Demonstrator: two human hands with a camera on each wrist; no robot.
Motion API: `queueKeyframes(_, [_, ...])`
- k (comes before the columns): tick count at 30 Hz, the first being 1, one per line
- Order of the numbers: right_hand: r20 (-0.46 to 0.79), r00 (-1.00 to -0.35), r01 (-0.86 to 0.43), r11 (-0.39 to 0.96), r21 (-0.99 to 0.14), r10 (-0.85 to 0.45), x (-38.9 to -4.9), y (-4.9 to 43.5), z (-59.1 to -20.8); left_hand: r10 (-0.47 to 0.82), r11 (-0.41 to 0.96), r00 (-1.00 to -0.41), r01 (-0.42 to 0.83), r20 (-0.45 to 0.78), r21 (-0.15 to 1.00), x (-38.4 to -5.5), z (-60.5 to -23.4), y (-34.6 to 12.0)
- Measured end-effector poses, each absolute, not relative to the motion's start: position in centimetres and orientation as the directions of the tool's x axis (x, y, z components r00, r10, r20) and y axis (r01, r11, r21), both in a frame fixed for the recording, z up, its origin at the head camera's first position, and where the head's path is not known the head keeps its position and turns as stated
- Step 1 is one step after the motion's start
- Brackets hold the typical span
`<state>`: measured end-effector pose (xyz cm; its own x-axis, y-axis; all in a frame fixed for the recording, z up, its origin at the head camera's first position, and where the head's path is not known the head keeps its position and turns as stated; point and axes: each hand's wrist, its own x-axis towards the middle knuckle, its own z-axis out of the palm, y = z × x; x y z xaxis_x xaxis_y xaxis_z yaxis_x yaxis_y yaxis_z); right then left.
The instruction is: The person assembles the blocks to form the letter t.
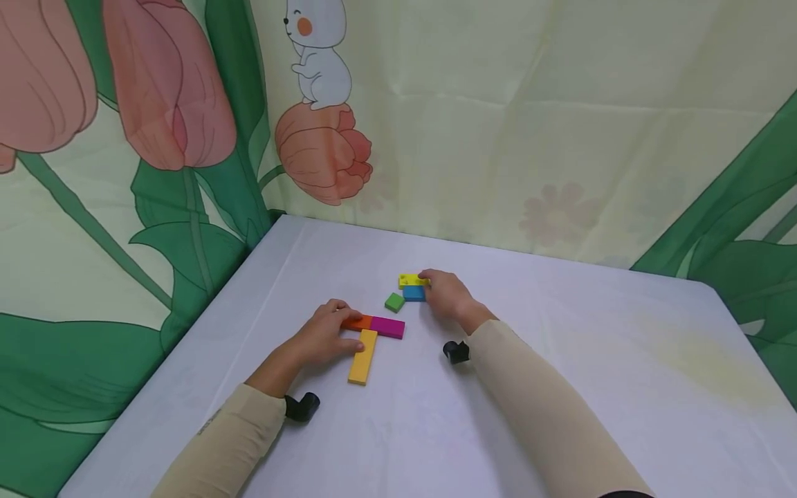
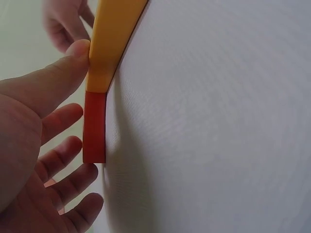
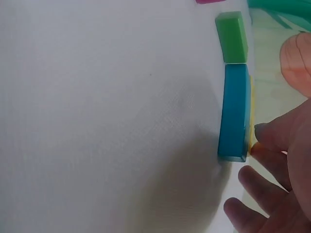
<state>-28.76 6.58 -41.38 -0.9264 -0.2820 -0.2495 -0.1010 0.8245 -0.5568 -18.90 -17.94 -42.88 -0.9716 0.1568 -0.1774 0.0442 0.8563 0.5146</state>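
My left hand (image 1: 320,335) rests by a T of flat blocks. Its thumb touches the upper side of an amber bar (image 1: 363,360), and its fingers lie loosely bent along an orange-red block (image 2: 95,127). A magenta block (image 1: 387,327) continues the orange-red one to the right. Farther back, my right hand (image 1: 448,294) pinches the right end of a bright yellow piece (image 1: 409,280) between thumb and index finger, its other fingers spread. That yellow piece lies along the far side of a blue block (image 3: 234,111). A green block (image 1: 394,302) sits at an angle off the blue block's left corner.
The blocks lie on a white-covered table (image 1: 591,387). A patterned cloth (image 1: 461,138) with tulips and a white animal hangs behind its far edge. Black wrist devices (image 1: 303,407) sit below both hands.
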Motion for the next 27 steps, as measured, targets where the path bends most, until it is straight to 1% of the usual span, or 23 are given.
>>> queueKeyframes(5, [-0.261,-0.926,-0.088,0.828,-0.554,-0.273,-29.0,6.8,-41.5,0.168,0.859,-0.97,0.058,-0.173,0.509,-18.8,-42.8,-17.9])
queueKeyframes(13, [-0.229,-0.936,-0.109,0.84,-0.532,-0.266,-29.0,7.0,-41.4,0.169,0.855,-0.971,0.06,-0.168,0.516,-18.8,-42.7,-18.0])
queueKeyframes(19, [-0.201,-0.951,-0.099,0.848,-0.52,-0.234,-29.1,7.6,-41.5,0.169,0.852,-0.971,0.06,-0.166,0.52,-18.7,-42.5,-17.9])
queueKeyframes(27, [-0.186,-0.957,-0.09,0.84,-0.535,-0.221,-28.9,7.9,-41.2,0.161,0.855,-0.973,0.055,-0.164,0.516,-18.8,-42.7,-17.9])
